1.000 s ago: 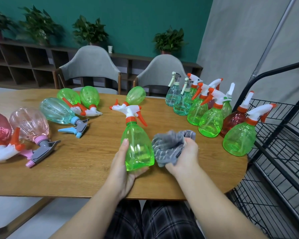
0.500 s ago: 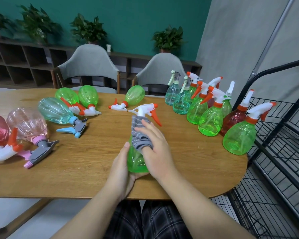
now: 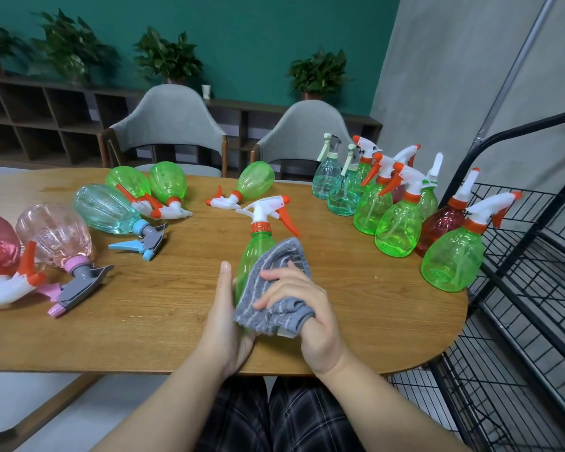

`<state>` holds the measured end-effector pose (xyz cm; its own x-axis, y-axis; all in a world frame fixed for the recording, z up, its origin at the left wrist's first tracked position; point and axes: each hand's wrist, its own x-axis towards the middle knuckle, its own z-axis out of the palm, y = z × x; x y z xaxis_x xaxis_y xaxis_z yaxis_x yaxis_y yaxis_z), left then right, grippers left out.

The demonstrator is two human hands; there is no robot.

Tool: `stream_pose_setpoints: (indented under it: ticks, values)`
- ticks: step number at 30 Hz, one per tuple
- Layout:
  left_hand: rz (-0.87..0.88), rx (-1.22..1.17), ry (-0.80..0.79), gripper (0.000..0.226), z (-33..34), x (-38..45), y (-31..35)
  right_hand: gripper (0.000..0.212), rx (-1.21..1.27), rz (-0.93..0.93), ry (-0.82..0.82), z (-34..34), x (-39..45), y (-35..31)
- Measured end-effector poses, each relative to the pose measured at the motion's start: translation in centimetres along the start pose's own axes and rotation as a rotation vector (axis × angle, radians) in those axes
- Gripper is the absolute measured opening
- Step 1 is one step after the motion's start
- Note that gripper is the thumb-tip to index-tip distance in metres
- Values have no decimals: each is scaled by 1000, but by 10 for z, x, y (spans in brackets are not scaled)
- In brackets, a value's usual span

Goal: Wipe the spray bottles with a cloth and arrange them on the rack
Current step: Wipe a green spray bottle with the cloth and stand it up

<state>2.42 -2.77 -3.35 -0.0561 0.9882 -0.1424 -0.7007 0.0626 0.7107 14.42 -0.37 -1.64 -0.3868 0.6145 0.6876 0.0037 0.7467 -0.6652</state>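
On table (image 3: 150, 324) — left hand (image 3: 224, 324) cups upright green spray bottle (image 3: 253, 252); right hand (image 3: 307, 308) grips grey cloth (image 3: 268, 278) against it.

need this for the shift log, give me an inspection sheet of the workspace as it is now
surface: wooden table, oval end toward the rack.
job's things: green spray bottle upright, grey cloth pressed on its side; lying bottles on the left; standing bottles on the right; black wire rack beside the table, no bottle seen on it.
clutter: nothing seen.
grippers: left hand holds the bottle's base; right hand grips the cloth.
cables: nothing seen.
surroundings: two grey chairs, potted plants on a low shelf, teal wall.
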Motion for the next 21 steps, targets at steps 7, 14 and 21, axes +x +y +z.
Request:
stream_pose_setpoints:
  ticks: [7,14,21]
  values:
    - [47,0,29,57,1,2,0,39,828,738,594,-20,15,-19]
    - [9,31,-15,65,2,0,1,31,690,785,508,-10,32,-24]
    - [53,12,-48,54,3,-1,-1,50,-122,322,20,2,24,-15]
